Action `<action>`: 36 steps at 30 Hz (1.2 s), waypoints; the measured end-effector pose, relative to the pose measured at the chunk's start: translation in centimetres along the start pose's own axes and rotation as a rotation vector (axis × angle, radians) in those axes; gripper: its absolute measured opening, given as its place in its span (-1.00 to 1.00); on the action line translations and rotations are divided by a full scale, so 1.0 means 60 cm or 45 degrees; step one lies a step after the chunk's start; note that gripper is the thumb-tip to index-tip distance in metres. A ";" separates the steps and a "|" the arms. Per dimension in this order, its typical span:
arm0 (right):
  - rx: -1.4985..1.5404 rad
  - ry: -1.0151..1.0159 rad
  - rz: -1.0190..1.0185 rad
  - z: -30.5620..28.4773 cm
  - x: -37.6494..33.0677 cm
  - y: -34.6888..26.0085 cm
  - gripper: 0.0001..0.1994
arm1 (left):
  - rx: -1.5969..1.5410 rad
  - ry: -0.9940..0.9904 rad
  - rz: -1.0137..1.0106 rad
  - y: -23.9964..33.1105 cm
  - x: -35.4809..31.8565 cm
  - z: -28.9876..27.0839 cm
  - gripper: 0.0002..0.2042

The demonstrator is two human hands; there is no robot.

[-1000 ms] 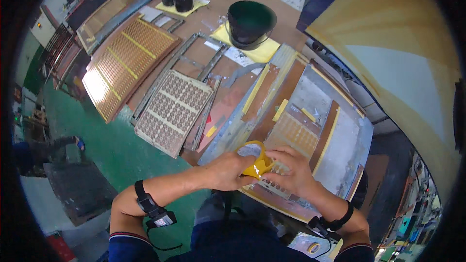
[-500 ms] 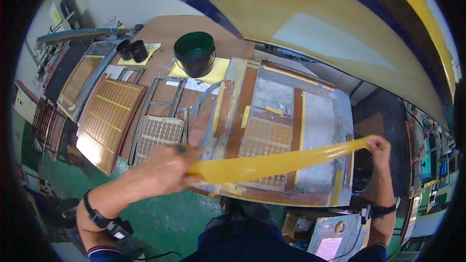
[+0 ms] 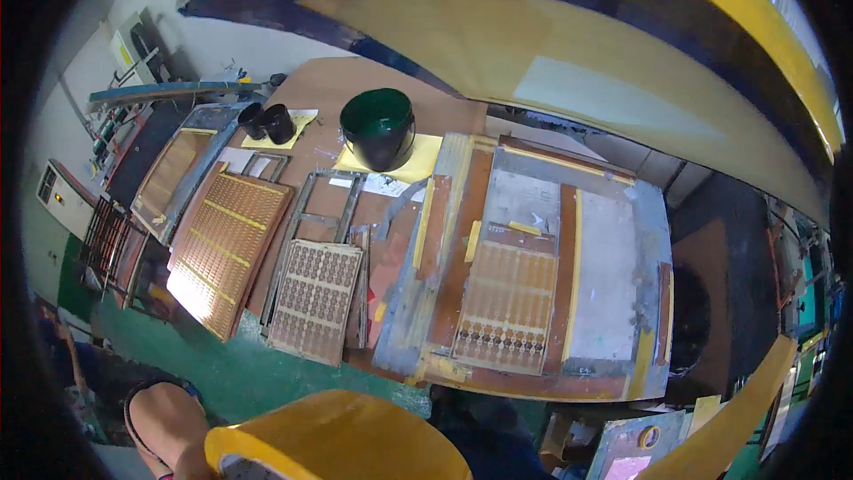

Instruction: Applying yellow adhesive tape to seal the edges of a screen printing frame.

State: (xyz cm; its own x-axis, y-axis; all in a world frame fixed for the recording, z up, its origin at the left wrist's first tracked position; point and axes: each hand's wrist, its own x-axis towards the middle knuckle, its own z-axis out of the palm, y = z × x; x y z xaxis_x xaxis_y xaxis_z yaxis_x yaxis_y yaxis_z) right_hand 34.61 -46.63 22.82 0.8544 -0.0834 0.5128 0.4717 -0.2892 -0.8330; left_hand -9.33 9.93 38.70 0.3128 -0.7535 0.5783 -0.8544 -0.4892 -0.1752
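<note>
A wide, glossy yellow strip of tape or film (image 3: pixel 338 431) arches close to the camera at the lower edge. Another stretch of yellow strip rises at the lower right; whether the two join is out of view. My left forearm, with a dark band round it, shows at the lower left. The left fingers are hidden behind the strip or below the picture. My right hand is out of sight. Beyond lies a grey worktable (image 3: pixel 653 302) with a brown-edged frame, holding a patterned sheet (image 3: pixel 506 302) with rows of round shapes.
A black bucket (image 3: pixel 378 138) with a green inside stands on yellow paper, and two black cups (image 3: pixel 278 124) are farther left. Patterned panels (image 3: pixel 235 231) and a stack of patterned sheets (image 3: pixel 315 298) lie left of the table. A large yellow-and-blue screen frame (image 3: pixel 498 44) hangs overhead.
The yellow strip, held stretched between both hands over the table earlier, has come up close to the camera. Both hands have dropped out of clear sight, and the view has shifted slightly.
</note>
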 end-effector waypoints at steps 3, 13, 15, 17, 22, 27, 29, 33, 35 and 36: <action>0.048 -0.051 0.022 0.035 0.008 -0.006 -0.80 | 0.116 -0.403 -0.446 0.029 -0.032 0.020 -0.80; 0.284 -0.270 0.111 0.176 0.043 -0.008 -0.75 | -0.068 -0.737 -1.261 0.030 -0.432 0.493 -0.70; 0.311 -0.312 0.125 0.203 0.050 0.000 -0.73 | -0.040 -0.415 -1.300 0.016 -0.406 0.464 -0.64; 0.326 -0.340 0.129 0.230 0.059 0.001 -0.72 | -0.127 0.067 -1.419 -0.022 -0.302 0.374 -0.54; 0.339 -0.412 0.156 0.276 0.075 -0.017 -0.70 | -0.509 0.684 -0.596 -0.055 -0.076 0.227 -0.65; 0.197 -0.622 0.307 0.379 0.069 -0.006 -0.67 | -0.262 0.545 -0.985 -0.154 -0.110 0.231 -0.80; -0.006 -0.744 0.082 0.412 0.095 0.055 -0.74 | -0.207 0.783 -1.501 -0.264 -0.190 0.284 -0.83; -0.140 -0.868 0.160 0.574 0.107 0.157 -0.91 | 0.071 0.693 -1.752 -0.438 -0.405 0.441 -0.78; -0.137 -0.830 0.049 0.648 0.138 0.216 -0.88 | 0.179 0.710 -1.664 -0.536 -0.465 0.507 -0.67; -0.185 -0.771 -0.026 0.670 0.170 0.251 -0.85 | 0.169 0.687 -1.742 -0.581 -0.469 0.529 -0.66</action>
State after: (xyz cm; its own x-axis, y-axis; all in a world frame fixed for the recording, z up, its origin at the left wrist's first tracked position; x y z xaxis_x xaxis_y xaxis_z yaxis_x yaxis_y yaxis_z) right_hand 59.16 -13.48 7.17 0.8375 0.4668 0.2842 0.4914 -0.4155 -0.7654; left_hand 24.81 34.26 3.27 0.6122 0.5530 0.5651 0.0240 -0.7273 0.6859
